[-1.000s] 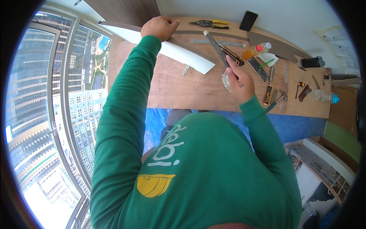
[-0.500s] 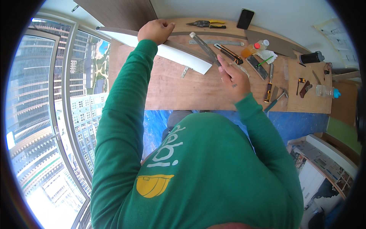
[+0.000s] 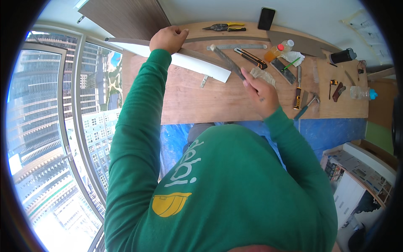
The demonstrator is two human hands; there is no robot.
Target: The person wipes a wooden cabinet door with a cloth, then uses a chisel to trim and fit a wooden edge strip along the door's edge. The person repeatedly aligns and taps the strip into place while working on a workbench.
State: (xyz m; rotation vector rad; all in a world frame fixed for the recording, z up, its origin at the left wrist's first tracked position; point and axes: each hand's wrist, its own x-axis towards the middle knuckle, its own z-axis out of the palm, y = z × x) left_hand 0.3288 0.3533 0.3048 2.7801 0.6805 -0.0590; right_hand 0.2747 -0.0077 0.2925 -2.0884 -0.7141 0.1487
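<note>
My left hand [image 3: 168,38] is closed over the upper brown edge of a long white board [image 3: 201,67], which slants across the left part of the workbench. In my right hand [image 3: 261,92] is a long, flat grey file [image 3: 227,61] with a pale tip, gripped at its near end. The file points away and to the left, over the board's right end; whether the two touch I cannot tell. Beneath the board's near side a small metal strip [image 3: 204,81] pokes out. A crumpled pale paper [image 3: 263,76] lies just beyond my right hand.
Around the bench [image 3: 189,105] lie a utility knife [image 3: 251,58], steel ruler [image 3: 237,47], snips [image 3: 224,27], chisel [image 3: 297,90], hammer [image 3: 307,107] and tape measure [image 3: 333,82]. Bottles [image 3: 275,52] and a phone [image 3: 266,18] stand toward the back. Windows [image 3: 71,126] are at left; blue sheeting [image 3: 327,133] covers the floor.
My right hand and the file have shifted slightly nearer to me and to the right. My left hand keeps its hold on the board. The whole view has tilted a little.
</note>
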